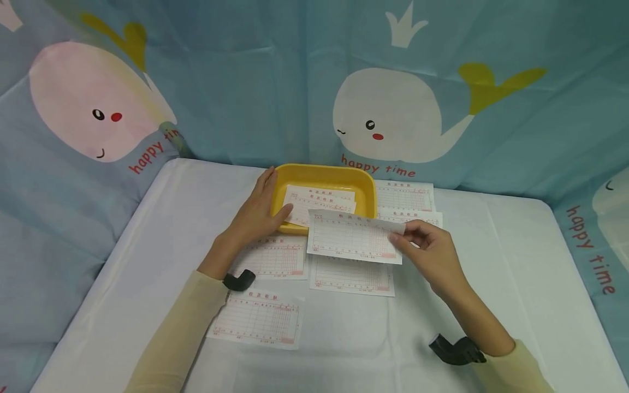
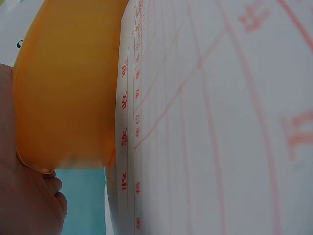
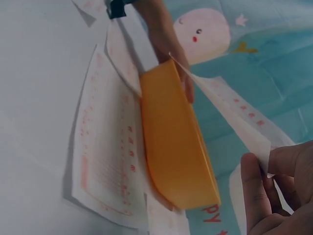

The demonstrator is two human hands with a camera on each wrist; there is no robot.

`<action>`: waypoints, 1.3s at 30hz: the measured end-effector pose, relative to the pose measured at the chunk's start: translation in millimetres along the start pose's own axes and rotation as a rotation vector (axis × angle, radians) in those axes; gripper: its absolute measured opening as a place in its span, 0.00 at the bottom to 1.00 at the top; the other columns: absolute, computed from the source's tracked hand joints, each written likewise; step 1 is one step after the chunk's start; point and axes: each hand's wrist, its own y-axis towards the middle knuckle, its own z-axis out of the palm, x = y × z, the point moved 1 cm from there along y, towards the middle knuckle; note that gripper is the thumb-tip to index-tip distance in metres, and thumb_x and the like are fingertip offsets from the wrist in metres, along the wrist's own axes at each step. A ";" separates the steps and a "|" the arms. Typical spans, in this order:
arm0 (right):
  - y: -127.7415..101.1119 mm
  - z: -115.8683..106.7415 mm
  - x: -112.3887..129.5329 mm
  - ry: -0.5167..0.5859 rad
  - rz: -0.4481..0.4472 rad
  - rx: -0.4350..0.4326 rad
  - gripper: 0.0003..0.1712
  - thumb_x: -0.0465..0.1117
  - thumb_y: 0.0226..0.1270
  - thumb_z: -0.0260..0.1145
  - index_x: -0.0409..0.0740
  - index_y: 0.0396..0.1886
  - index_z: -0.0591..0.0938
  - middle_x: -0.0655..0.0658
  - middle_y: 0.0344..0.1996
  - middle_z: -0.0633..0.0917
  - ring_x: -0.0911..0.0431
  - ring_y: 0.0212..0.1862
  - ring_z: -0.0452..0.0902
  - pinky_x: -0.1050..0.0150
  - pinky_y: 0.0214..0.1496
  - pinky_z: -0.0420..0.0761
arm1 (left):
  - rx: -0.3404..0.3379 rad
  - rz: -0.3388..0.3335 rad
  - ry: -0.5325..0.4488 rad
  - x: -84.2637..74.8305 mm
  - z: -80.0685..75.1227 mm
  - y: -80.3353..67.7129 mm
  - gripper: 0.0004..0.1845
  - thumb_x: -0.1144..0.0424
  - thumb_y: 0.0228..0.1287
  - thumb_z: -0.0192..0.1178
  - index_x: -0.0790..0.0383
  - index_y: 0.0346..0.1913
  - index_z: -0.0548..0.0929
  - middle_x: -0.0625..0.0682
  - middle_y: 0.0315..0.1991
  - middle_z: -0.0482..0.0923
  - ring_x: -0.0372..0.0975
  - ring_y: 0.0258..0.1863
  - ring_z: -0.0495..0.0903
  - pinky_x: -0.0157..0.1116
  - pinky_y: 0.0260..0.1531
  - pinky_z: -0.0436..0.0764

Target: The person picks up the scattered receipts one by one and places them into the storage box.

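A yellow plastic tray [image 1: 365, 188] stands on the white cloth with a few printed paper slips [image 1: 314, 204] lying in it. My left hand [image 1: 255, 215] holds the tray's left side, its thumb over the rim and the other fingers along the outer wall. Between the thumb and fingers of my right hand [image 1: 429, 256], the right end of a red-printed receipt slip [image 1: 351, 237] is pinched. That slip hangs above the tray's front right part and hides some of it. In the right wrist view, the held slip [image 3: 232, 115] is raised above the tray [image 3: 171, 137], apart from it.
More receipt slips lie around the tray: one at the front left [image 1: 257, 322], a slip [image 1: 277, 262] and another slip [image 1: 351, 278] before it, and slips [image 1: 405, 196] at its right. A blue whale-print curtain [image 1: 275, 82] hangs behind the table.
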 end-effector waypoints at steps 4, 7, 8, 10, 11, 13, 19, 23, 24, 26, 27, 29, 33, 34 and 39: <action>11.4 3.2 6.2 0.017 -0.027 0.000 0.14 0.41 0.72 0.74 0.36 0.50 0.86 0.55 0.37 0.86 0.60 0.39 0.81 0.74 0.37 0.83 | 0.006 0.002 0.005 0.8 -0.9 -1.2 0.51 0.41 0.76 0.54 0.59 0.87 0.40 0.56 0.89 0.37 0.54 0.86 0.54 0.56 0.81 0.63; 20.8 5.4 11.0 0.035 -0.044 -0.005 0.15 0.40 0.72 0.74 0.35 0.50 0.86 0.55 0.37 0.85 0.61 0.40 0.81 0.75 0.39 0.83 | 0.012 0.011 0.007 0.9 -1.0 -1.8 0.51 0.40 0.77 0.53 0.60 0.87 0.39 0.56 0.89 0.36 0.53 0.86 0.53 0.56 0.81 0.63; 24.2 6.3 12.7 0.038 -0.048 -0.004 0.15 0.40 0.72 0.73 0.34 0.50 0.85 0.55 0.37 0.85 0.61 0.40 0.81 0.75 0.39 0.84 | 0.011 0.012 0.008 0.6 -1.2 -2.2 0.51 0.40 0.77 0.53 0.60 0.87 0.39 0.56 0.89 0.36 0.53 0.86 0.53 0.56 0.81 0.64; 30.8 8.2 15.3 0.036 -0.049 -0.001 0.15 0.41 0.72 0.73 0.35 0.50 0.85 0.54 0.37 0.84 0.61 0.41 0.80 0.76 0.40 0.83 | 0.008 0.015 0.003 -0.2 -1.1 -2.3 0.51 0.40 0.77 0.53 0.60 0.87 0.40 0.56 0.89 0.37 0.53 0.86 0.53 0.55 0.81 0.64; 34.0 9.2 16.0 0.036 -0.044 0.002 0.15 0.41 0.72 0.73 0.35 0.50 0.85 0.54 0.37 0.84 0.61 0.41 0.80 0.76 0.40 0.83 | 0.008 0.015 0.003 -0.8 -0.9 -2.1 0.51 0.40 0.77 0.53 0.60 0.87 0.40 0.56 0.89 0.36 0.52 0.86 0.53 0.54 0.81 0.64; 40.2 11.4 16.8 0.027 -0.039 0.014 0.15 0.42 0.72 0.73 0.35 0.50 0.85 0.51 0.38 0.83 0.61 0.41 0.80 0.76 0.41 0.82 | 0.011 0.015 0.000 -1.7 -0.5 -1.6 0.51 0.40 0.77 0.53 0.60 0.87 0.40 0.55 0.89 0.36 0.52 0.86 0.54 0.54 0.81 0.64; 60.3 18.9 21.1 -0.038 -0.045 0.047 0.15 0.44 0.74 0.72 0.38 0.51 0.86 0.41 0.43 0.85 0.56 0.44 0.81 0.77 0.41 0.82 | 0.013 0.012 -0.014 -4.1 0.3 0.1 0.50 0.41 0.77 0.53 0.59 0.87 0.40 0.55 0.89 0.37 0.52 0.86 0.54 0.54 0.81 0.65; 75.7 26.7 25.6 -0.041 -0.050 0.056 0.15 0.43 0.74 0.72 0.38 0.52 0.86 0.40 0.46 0.87 0.57 0.45 0.82 0.76 0.41 0.81 | 0.013 -0.004 -0.002 -4.5 -1.6 -0.8 0.50 0.42 0.77 0.54 0.59 0.87 0.40 0.55 0.89 0.36 0.53 0.85 0.55 0.54 0.81 0.65; 79.1 28.6 26.5 -0.042 -0.050 0.058 0.15 0.43 0.74 0.71 0.38 0.52 0.86 0.39 0.47 0.87 0.57 0.45 0.82 0.76 0.40 0.81 | 0.013 -0.006 0.000 -4.3 -1.8 -1.1 0.50 0.42 0.77 0.54 0.59 0.87 0.40 0.55 0.89 0.36 0.53 0.85 0.55 0.54 0.80 0.66; 84.8 32.5 28.0 -0.048 -0.053 0.056 0.15 0.42 0.74 0.71 0.37 0.52 0.86 0.39 0.48 0.88 0.56 0.46 0.83 0.77 0.40 0.80 | 0.012 -0.006 0.000 -4.1 -2.5 -1.2 0.50 0.41 0.77 0.54 0.59 0.87 0.40 0.55 0.89 0.37 0.53 0.85 0.56 0.54 0.80 0.66; 86.9 34.4 28.8 -0.056 -0.062 0.053 0.15 0.42 0.74 0.71 0.37 0.53 0.87 0.39 0.48 0.88 0.55 0.47 0.83 0.78 0.40 0.80 | 0.011 -0.004 -0.001 -4.0 -2.7 -1.2 0.50 0.41 0.77 0.54 0.60 0.87 0.40 0.56 0.89 0.37 0.53 0.85 0.56 0.54 0.80 0.66; 89.9 37.9 30.8 -0.076 -0.087 0.045 0.14 0.41 0.73 0.72 0.38 0.52 0.87 0.39 0.48 0.88 0.53 0.47 0.84 0.78 0.40 0.79 | 0.013 0.006 0.000 -3.6 -2.8 -0.8 0.50 0.41 0.77 0.53 0.61 0.87 0.39 0.56 0.89 0.36 0.54 0.85 0.55 0.55 0.80 0.66; 93.6 44.5 36.1 -0.128 -0.163 0.039 0.13 0.39 0.72 0.72 0.37 0.51 0.87 0.39 0.47 0.89 0.49 0.48 0.86 0.80 0.42 0.78 | 0.008 0.018 0.008 -2.2 -2.3 -0.5 0.50 0.41 0.77 0.52 0.61 0.87 0.39 0.57 0.88 0.37 0.55 0.85 0.56 0.56 0.80 0.66; 94.8 46.0 37.5 -0.135 -0.171 0.039 0.12 0.39 0.72 0.72 0.37 0.50 0.87 0.38 0.47 0.89 0.49 0.47 0.86 0.79 0.43 0.78 | 0.006 0.017 0.008 -1.9 -2.3 -0.5 0.50 0.41 0.77 0.52 0.61 0.87 0.39 0.56 0.88 0.37 0.55 0.85 0.56 0.57 0.79 0.66; 103.7 51.9 39.8 -0.134 -0.129 0.063 0.15 0.37 0.72 0.72 0.37 0.54 0.85 0.37 0.50 0.87 0.47 0.50 0.85 0.67 0.53 0.84 | 0.003 0.010 -0.004 -1.8 -1.4 -1.1 0.50 0.41 0.77 0.54 0.59 0.87 0.40 0.56 0.88 0.38 0.55 0.84 0.58 0.56 0.79 0.67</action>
